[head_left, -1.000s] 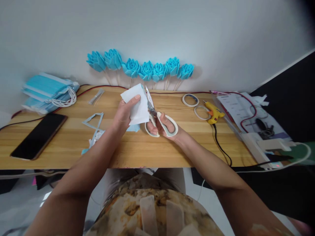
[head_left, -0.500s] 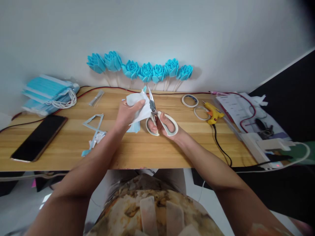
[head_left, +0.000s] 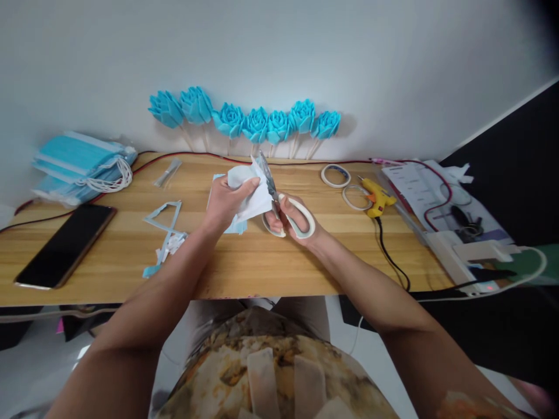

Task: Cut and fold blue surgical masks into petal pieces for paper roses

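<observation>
Between the thumb and fingers of my left hand (head_left: 226,201) is a folded piece of white fabric (head_left: 257,201), its loose edge pointing right. My right hand (head_left: 290,218) has its fingers through the white handles of a pair of scissors (head_left: 271,185). The blades lie along the fabric's right edge and look nearly closed. Under my left hand a light-blue piece of mask fabric (head_left: 237,227) lies on the table. Left of my forearm are cut strips and white scraps (head_left: 174,243).
Several blue flowers on sticks (head_left: 255,124) lean against the wall. A stack of face masks (head_left: 81,160) and a phone (head_left: 65,245) lie left. Rolls of tape (head_left: 336,176), a yellow glue gun (head_left: 378,198) and a power strip (head_left: 452,262) are right. A red-black cable runs along the back.
The scissor blades have come together at the fabric's edge; they stood apart before. My left hand still holds the fabric, and the whole view has shifted slightly.
</observation>
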A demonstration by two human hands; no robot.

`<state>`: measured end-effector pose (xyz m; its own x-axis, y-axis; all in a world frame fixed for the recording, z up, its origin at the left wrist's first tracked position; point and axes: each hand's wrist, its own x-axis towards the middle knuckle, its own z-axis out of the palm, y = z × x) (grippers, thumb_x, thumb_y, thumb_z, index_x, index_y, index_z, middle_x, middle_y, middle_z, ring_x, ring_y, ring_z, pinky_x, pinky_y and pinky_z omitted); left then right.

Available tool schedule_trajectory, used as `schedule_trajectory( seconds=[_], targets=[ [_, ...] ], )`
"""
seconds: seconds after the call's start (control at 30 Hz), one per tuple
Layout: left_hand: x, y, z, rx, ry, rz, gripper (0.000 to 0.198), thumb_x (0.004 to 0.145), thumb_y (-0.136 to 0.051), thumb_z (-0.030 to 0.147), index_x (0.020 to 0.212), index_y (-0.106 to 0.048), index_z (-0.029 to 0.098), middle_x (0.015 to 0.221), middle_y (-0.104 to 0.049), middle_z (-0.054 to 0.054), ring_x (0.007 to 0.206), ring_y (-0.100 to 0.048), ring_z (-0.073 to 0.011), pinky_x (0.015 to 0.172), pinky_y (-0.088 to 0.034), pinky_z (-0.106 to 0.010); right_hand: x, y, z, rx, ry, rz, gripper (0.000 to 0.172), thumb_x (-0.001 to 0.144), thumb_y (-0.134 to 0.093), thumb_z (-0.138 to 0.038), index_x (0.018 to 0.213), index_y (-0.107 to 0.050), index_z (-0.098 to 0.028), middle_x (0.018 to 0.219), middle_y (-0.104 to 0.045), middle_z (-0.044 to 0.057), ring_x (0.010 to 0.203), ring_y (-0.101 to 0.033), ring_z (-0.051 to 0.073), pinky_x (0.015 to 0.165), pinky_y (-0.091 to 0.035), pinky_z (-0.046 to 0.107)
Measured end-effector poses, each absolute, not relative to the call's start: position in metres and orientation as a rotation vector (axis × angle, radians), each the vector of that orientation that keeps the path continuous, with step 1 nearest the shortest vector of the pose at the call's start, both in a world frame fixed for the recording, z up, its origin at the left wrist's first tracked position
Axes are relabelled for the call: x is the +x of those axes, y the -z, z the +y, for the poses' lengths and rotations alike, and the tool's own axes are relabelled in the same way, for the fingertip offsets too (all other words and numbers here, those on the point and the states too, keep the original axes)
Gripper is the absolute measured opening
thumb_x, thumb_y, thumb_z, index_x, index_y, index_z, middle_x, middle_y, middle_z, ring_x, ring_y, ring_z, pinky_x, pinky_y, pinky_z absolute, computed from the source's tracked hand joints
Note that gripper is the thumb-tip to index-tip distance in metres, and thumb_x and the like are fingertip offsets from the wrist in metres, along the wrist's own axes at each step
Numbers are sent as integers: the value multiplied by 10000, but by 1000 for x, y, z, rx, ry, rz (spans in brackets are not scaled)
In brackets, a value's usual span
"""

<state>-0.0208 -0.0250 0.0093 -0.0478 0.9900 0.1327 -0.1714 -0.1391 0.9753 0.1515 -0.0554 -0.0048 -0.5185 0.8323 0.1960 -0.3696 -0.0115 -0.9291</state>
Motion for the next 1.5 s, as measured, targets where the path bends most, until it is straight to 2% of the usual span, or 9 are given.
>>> schedule_trajectory(
  seconds=[0.2, 0.33, 0.5, 0.6, 0.73, 0.9, 1.07, 1.3, 1.5],
  targets=[
    [-19, -9, -24, 1075, -1443, 950, 372, 612, -946, 414, 738, -708, 159, 687, -694, -8, 597, -624, -137, 575, -522, -257, 150, 5, -59, -559, -1700, -1288, 536, 840, -742, -686, 791, -540, -192, 555, -471, -84, 394, -324, 35, 359, -239, 205],
    [-19, -10, -23, 1037, -1446, 925, 381, 615, -935, 426, 774, -712, 160, 706, -698, -21, 615, -640, -153, 584, -528, -273, 149, 5, -59, -556, -1712, -1300, 532, 849, -738, -680, 795, -529, -194, 581, -501, -71, 419, -371, 40, 381, -271, 205],
    [-20, -12, -23, 1140, -1435, 1081, 356, 584, -922, 426, 661, -689, 169, 629, -657, 1, 575, -576, -133, 508, -461, -238, 148, 10, -52, -511, -1761, -1274, 614, 810, -713, -766, 1006, -586, -199, 711, -600, -27, 568, -515, 97, 501, -411, 245],
    [-22, -11, -22, 1218, -1396, 1163, 326, 599, -911, 385, 618, -674, 161, 588, -613, 10, 550, -530, -115, 481, -398, -226, 150, 13, -49, -535, -1744, -1265, 633, 823, -709, -754, 1093, -593, -194, 695, -588, -36, 567, -507, 106, 506, -407, 254],
    [-22, -8, -21, 1216, -1403, 1152, 322, 601, -912, 387, 641, -692, 156, 629, -638, 7, 580, -549, -118, 520, -428, -231, 151, 11, -51, -560, -1729, -1259, 616, 849, -702, -730, 1122, -594, -188, 634, -548, -62, 501, -451, 87, 465, -358, 242],
    [-22, -8, -22, 1147, -1400, 1063, 375, 589, -935, 439, 712, -718, 158, 670, -677, 0, 589, -587, -124, 561, -490, -245, 149, 5, -53, -612, -1746, -1185, 634, 771, -795, -707, 1058, -599, -177, 575, -535, -82, 420, -347, 48, 380, -256, 215],
    [-23, -8, -22, 1129, -1403, 1018, 390, 587, -944, 454, 735, -728, 164, 692, -711, -13, 599, -627, -132, 580, -521, -249, 150, 4, -55, -646, -1723, -1193, 549, 786, -809, -662, 892, -564, -183, 551, -512, -88, 392, -328, 26, 358, -212, 203],
    [-20, 2, -16, 1125, -1385, 1085, 262, 691, -877, 377, 741, -731, 165, 691, -713, -18, 575, -627, -133, 525, -501, -240, 149, 12, -47, -486, -1842, -1178, 629, 788, -741, -758, 1030, -574, -202, 712, -621, -35, 567, -516, 89, 506, -436, 239],
    [-25, 14, -9, 1331, -1387, 1148, 249, 709, -855, 380, 714, -718, 172, 685, -666, 0, 606, -574, -126, 557, -448, -242, 153, 20, -41, -523, -1831, -1172, 623, 809, -730, -746, 1080, -588, -204, 708, -609, -39, 577, -531, 104, 508, -440, 255]
  ],
)
